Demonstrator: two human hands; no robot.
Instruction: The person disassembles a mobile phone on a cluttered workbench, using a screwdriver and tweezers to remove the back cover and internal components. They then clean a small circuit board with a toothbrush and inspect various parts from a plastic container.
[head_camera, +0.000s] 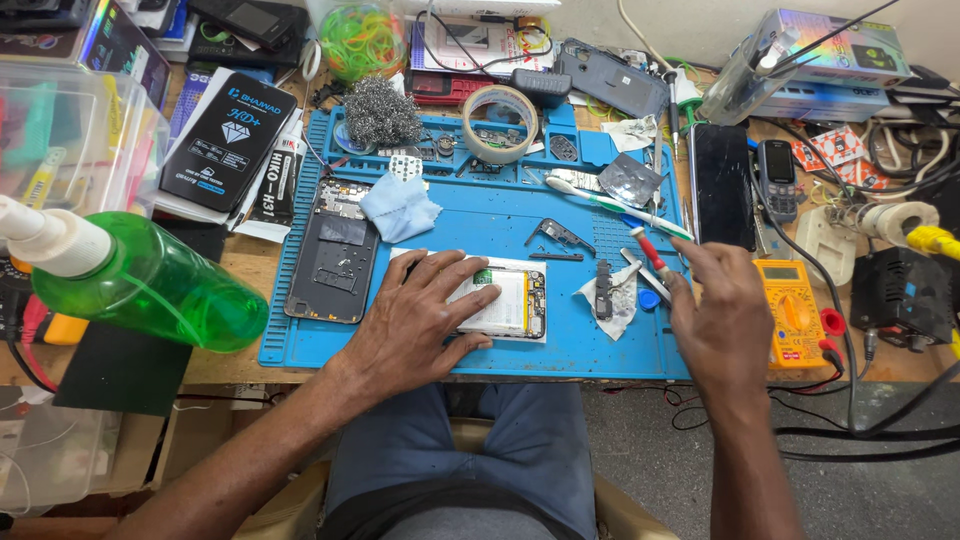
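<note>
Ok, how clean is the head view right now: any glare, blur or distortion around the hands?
Head view: light is even and soft, shadows faint; the left hand on the opened phone is sharp. The right hand and its red-handled tool look slightly soft. The green spray bottle bulges at the edge, and the dark phone screen shows mild glare.

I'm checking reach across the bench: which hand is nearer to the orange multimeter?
The right hand. It holds a red-handled tool just left of the orange multimeter, nearly beside it. The left hand rests on the opened phone, far to the multimeter's left.
</note>
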